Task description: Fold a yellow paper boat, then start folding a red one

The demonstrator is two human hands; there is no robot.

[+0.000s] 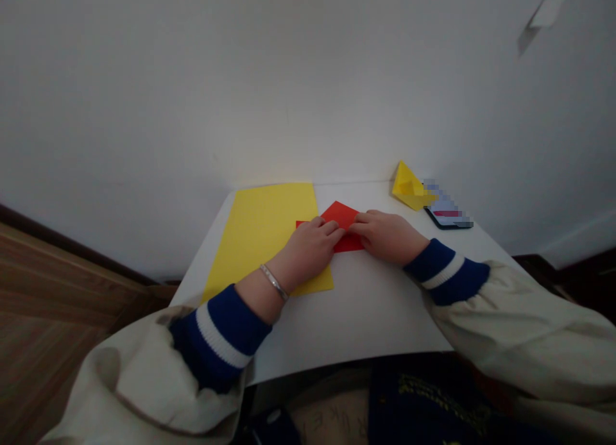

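A folded piece of red paper (341,212) lies on the table, its left end over a yellow sheet. My left hand (315,246) has its fingers curled and pressed together on the left part of the red paper, with a silver bangle at the wrist. From the other side, my right hand (387,235) pinches the paper's right part, fingertips close to those of the left. Both hands cover some of the folds, so the exact shape is partly hidden. Under my left hand and forearm spreads the large yellow sheet (262,233).
At the back right stands a folded yellow paper shape (408,187), touching or overlapping a phone (445,208) with a blurred screen. The white table (356,317) meets the wall behind. A wooden panel (52,317) is at the left.
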